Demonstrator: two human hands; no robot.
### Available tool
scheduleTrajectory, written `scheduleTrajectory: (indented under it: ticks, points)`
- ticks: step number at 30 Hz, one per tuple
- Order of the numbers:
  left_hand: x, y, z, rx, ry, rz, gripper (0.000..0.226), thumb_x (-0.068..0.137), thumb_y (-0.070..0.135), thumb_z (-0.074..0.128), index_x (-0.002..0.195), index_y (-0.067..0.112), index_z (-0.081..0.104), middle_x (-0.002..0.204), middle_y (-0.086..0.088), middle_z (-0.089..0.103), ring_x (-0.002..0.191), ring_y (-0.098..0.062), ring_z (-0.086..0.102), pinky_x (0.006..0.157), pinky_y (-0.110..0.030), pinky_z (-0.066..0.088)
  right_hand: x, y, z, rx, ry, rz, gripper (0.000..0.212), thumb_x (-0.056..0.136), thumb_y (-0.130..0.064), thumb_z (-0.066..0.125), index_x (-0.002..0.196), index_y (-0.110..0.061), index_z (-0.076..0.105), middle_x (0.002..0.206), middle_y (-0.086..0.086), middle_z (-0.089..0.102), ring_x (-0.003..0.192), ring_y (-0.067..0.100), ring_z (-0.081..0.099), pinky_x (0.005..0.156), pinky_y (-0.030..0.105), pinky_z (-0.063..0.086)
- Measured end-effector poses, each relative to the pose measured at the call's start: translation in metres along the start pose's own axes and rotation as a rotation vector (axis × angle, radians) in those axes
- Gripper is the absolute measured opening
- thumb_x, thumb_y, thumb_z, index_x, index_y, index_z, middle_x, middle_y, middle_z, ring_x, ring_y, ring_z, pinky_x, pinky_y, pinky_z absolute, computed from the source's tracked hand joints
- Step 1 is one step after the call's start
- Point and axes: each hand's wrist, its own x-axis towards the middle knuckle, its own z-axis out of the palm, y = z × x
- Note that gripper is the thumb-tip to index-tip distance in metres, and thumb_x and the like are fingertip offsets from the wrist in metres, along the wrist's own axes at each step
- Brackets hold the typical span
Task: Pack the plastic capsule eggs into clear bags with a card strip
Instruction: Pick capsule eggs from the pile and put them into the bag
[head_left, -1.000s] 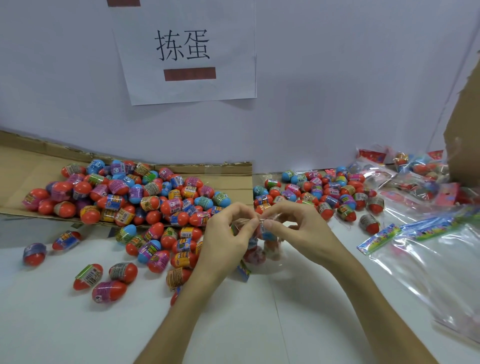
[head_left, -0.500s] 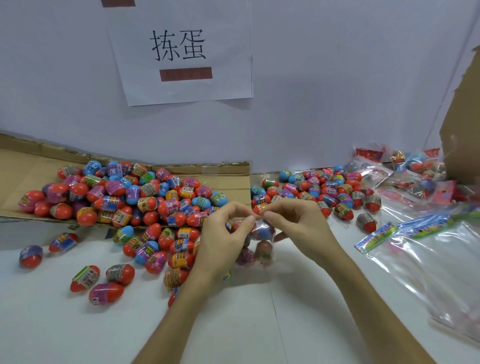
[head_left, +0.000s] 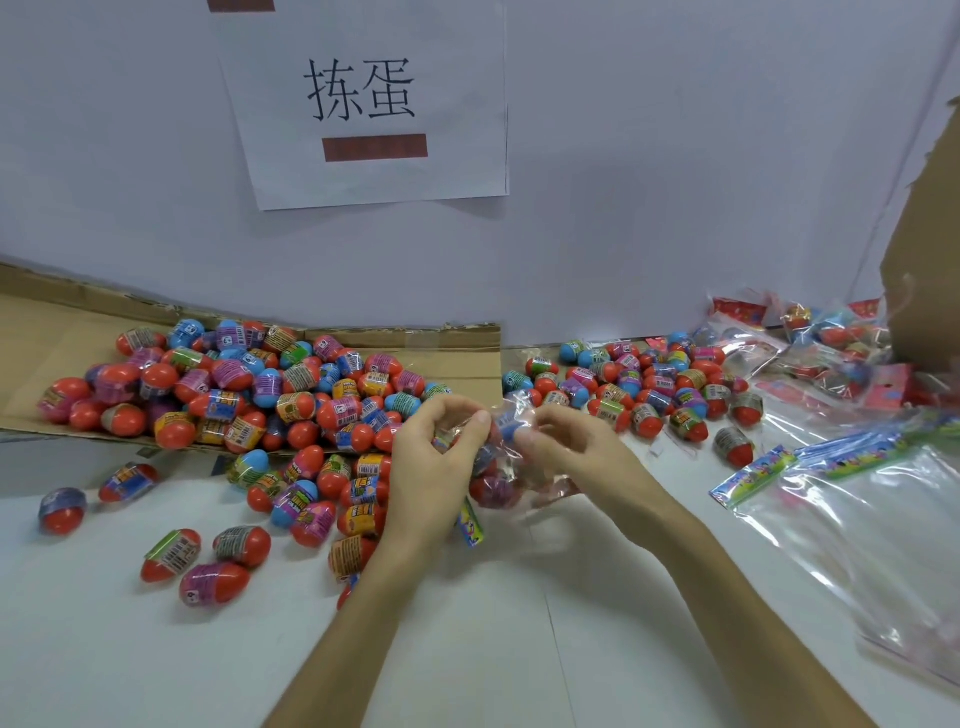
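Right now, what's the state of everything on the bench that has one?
bag: holds eggs, top pinched; sealed or not, cannot tell
left hand: pinches bag top
right hand: pinches bag top
loose eggs: closed, heaped on cardboard and table
empty bags: flat, stacked at right
packed bags: filled, piled back right

Glossy plastic capsule eggs (head_left: 291, 405), banded in shiny printed film, lie across matt brown cardboard (head_left: 31, 338) with ragged edges at 9 o'clock and a smooth white surface (head_left: 467, 649). Crinkled, glinting clear plastic bags (head_left: 857, 545) sit at 3 o'clock, a matt paper sign (head_left: 374, 104) at 12 o'clock.
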Motion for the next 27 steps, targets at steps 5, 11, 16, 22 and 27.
scheduleTrajectory:
  ticks: [5,11,16,22,27]
  points:
    - [0.0,0.0,-0.001,-0.032,0.066,-0.046,0.01,0.099,0.015,0.068,0.092,0.022,0.07,0.085,0.012,0.072,0.089,-0.011,0.069,0.084,-0.043,0.06,0.0,0.005,0.011,-0.024,0.046,-0.038,0.031,0.087,-0.024,0.08,0.114,-0.019,0.066,0.103,0.005,0.073,0.083,0.022,0.076,0.064,0.038,0.064]
    - [0.003,-0.002,0.001,-0.163,0.078,-0.138,0.007,0.098,0.014,0.068,0.094,0.018,0.072,0.087,0.001,0.073,0.09,-0.023,0.071,0.076,-0.037,0.06,0.0,0.002,0.005,-0.003,0.025,-0.08,0.029,0.088,-0.018,0.078,0.114,-0.018,0.067,0.1,0.004,0.074,0.085,0.025,0.076,0.064,0.035,0.063]
    - [0.006,0.001,0.0,-0.355,0.059,-0.244,0.006,0.1,0.01,0.064,0.099,0.01,0.07,0.094,-0.009,0.074,0.088,-0.021,0.07,0.079,-0.035,0.059,0.002,0.002,0.006,0.095,0.119,-0.13,0.015,0.095,-0.027,0.068,0.109,-0.033,0.068,0.099,-0.011,0.073,0.089,0.017,0.075,0.059,0.029,0.061]
    - [0.006,-0.001,-0.003,-0.401,-0.058,-0.243,0.012,0.099,0.012,0.063,0.09,0.014,0.071,0.087,-0.003,0.072,0.08,-0.017,0.07,0.065,-0.027,0.058,0.001,-0.001,-0.007,0.258,0.015,0.011,0.034,0.084,-0.022,0.067,0.116,-0.013,0.066,0.111,0.009,0.069,0.094,0.027,0.071,0.063,0.035,0.059]
    - [0.011,0.002,-0.009,-0.488,0.02,-0.195,0.023,0.094,0.03,0.058,0.09,0.011,0.07,0.098,-0.009,0.077,0.083,-0.025,0.076,0.07,-0.033,0.063,-0.004,-0.005,-0.031,0.172,-0.13,0.062,0.027,0.084,-0.024,0.073,0.109,-0.015,0.07,0.091,-0.002,0.068,0.081,0.014,0.063,0.064,0.026,0.048]
